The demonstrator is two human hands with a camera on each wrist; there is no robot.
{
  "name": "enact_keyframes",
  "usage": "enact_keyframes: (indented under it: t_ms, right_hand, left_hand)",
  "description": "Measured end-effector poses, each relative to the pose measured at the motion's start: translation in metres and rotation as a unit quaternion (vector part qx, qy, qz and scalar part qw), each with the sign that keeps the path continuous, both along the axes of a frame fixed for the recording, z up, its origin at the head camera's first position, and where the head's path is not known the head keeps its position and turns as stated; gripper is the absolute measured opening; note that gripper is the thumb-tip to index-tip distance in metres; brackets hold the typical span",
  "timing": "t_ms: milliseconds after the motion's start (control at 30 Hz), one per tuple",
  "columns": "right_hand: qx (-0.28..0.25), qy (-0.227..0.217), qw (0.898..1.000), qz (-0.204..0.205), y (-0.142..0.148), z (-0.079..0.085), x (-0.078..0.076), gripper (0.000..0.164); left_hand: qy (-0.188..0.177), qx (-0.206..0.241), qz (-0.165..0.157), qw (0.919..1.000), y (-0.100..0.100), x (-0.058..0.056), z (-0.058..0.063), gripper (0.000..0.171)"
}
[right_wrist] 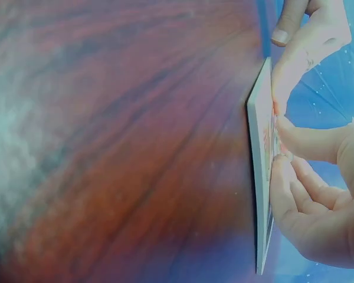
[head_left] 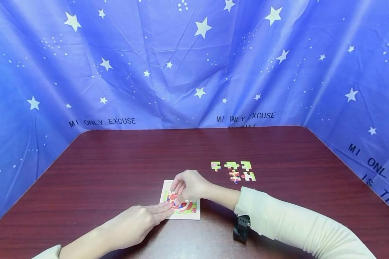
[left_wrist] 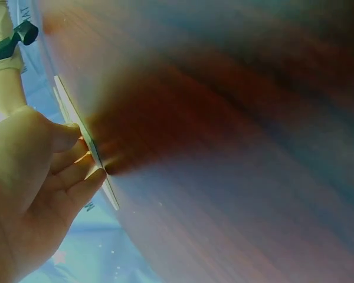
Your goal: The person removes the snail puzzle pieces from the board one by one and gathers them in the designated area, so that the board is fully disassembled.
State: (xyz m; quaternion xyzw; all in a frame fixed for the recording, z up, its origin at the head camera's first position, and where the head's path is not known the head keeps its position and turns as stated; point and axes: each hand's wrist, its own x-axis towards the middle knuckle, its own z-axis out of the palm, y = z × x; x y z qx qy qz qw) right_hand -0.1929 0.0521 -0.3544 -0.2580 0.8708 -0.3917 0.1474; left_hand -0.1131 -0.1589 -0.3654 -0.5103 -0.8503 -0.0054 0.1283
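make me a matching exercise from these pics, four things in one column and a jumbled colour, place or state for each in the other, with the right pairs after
Things
1. five loose jigsaw pieces
2. jigsaw board
3. backdrop cloth
4. tabletop

Places, colours, states
A. white-bordered, with fingers of the left hand resting on it
B. dark reddish-brown, with a streaky grain
C. grouped beyond and to the right of the right hand
D. blue with white stars

Right pairs: 1-C, 2-A, 3-D, 4-B
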Motion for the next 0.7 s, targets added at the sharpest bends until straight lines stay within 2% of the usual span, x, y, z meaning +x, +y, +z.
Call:
enact_keyframes:
  t_ms: [200,467,567,700]
  right_hand:
    - [-0.012,-0.019,0.999,-0.03,-0.001,-0.002,-0.001,0.015]
    - [-0.024,-0.041,0.997,-0.066,-0.003,-0.004,0.001,0.012]
    - [-0.035,-0.016,0.998,-0.058,-0.004,-0.004,0.005,0.012]
    - [-0.05,0.057,0.997,-0.025,-0.004,-0.002,0.012,0.01]
  left_hand:
    - [-0.023,-0.004,0.009,0.9997,0.001,0.0,0.001,0.056]
    - [-0.041,-0.002,0.02,0.999,0.005,0.001,0.002,0.053]
    - [-0.034,0.0,0.022,0.9992,0.006,0.002,0.002,0.05]
    - [-0.029,-0.005,0.027,0.9992,0.004,0.002,0.003,0.049]
